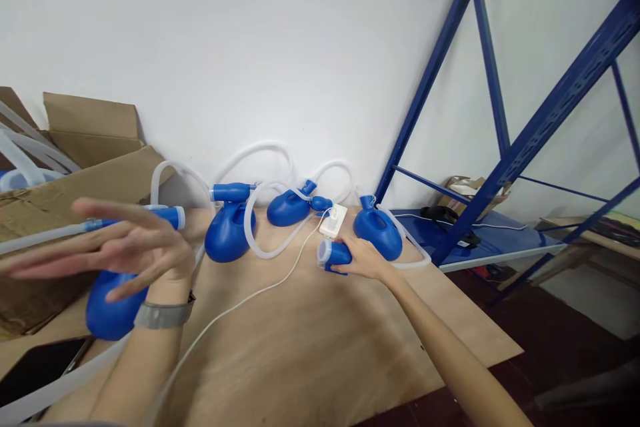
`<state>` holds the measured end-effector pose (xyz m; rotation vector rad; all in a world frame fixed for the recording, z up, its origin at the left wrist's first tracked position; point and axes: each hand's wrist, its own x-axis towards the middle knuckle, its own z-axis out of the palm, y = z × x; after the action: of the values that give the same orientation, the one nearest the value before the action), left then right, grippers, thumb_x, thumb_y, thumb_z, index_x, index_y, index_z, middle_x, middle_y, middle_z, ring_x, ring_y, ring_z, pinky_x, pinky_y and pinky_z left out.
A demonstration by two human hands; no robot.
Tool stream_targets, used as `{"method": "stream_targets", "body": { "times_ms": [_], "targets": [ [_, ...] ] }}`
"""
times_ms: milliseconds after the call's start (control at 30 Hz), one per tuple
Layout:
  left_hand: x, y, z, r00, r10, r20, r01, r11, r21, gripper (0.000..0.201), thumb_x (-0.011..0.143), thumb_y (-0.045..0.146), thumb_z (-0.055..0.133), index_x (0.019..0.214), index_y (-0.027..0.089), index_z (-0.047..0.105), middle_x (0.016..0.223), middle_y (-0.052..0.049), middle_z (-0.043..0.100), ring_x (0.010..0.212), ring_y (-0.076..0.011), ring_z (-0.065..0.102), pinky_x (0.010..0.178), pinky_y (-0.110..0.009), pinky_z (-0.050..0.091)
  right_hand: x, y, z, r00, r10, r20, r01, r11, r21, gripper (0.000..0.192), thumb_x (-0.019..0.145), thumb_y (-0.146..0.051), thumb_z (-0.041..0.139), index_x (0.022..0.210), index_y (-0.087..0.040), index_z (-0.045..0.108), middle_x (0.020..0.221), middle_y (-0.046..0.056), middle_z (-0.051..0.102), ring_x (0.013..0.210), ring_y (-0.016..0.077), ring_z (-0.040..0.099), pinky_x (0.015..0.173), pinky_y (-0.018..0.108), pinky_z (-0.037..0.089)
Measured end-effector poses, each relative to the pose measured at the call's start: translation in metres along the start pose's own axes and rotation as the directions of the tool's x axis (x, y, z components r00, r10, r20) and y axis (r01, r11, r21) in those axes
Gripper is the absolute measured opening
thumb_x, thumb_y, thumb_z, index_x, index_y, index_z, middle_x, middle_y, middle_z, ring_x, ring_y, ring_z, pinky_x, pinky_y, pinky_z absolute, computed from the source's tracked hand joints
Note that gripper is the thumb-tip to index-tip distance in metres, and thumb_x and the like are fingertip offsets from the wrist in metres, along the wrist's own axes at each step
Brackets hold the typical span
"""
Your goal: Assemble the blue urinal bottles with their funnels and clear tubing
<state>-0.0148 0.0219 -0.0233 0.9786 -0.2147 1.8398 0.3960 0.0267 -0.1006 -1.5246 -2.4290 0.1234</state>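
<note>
My right hand [364,258] reaches far across the wooden board [320,333] and grips a blue tube end piece with a white mouth [331,254], just in front of a blue bulb-shaped container [379,232]. My left hand [127,245] hovers open, fingers spread, above another blue container [109,310] at the board's left edge. A grey watch band [163,315] sits on that wrist. Two more blue containers [229,230] [289,208] with clear hoses lie near the wall.
A white power adapter [333,220] with a white cable [240,303] lies mid-board. An open cardboard box [65,193] holding hoses stands at left. A blue metal shelf frame [505,160] rises at right. A dark phone [40,367] lies bottom left.
</note>
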Motion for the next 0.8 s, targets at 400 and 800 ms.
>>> {"method": "stream_targets", "body": {
  "times_ms": [400,800],
  "targets": [
    [-0.098,-0.079,0.005,0.876,-0.421,-0.234,0.194,-0.137,0.971,0.053,0.096,0.056,0.056,0.134,0.019,0.060,0.132,-0.016,0.069,0.123,-0.0344,0.065,0.101,-0.044,0.050,0.040,-0.110,0.054,0.872,-0.356,-0.337,0.316,0.934,-0.170,0.058,0.089,-0.042,0.075,0.141,-0.022,0.061,0.128,0.013,0.069,0.114,0.0314,0.066,0.088,0.040,0.055],
    [-0.120,-0.082,-0.023,0.758,-0.329,-0.563,0.636,0.182,0.750,0.053,0.103,0.044,0.023,0.081,0.017,0.063,0.071,-0.006,0.071,0.066,-0.0210,0.072,0.062,-0.034,0.051,0.025,-0.116,0.099,0.814,-0.284,-0.506,0.274,0.957,-0.097,0.050,0.092,-0.044,0.068,0.134,-0.018,0.063,0.120,0.016,0.071,0.107,0.0313,0.068,0.086,0.041,0.057]
  ]
}}
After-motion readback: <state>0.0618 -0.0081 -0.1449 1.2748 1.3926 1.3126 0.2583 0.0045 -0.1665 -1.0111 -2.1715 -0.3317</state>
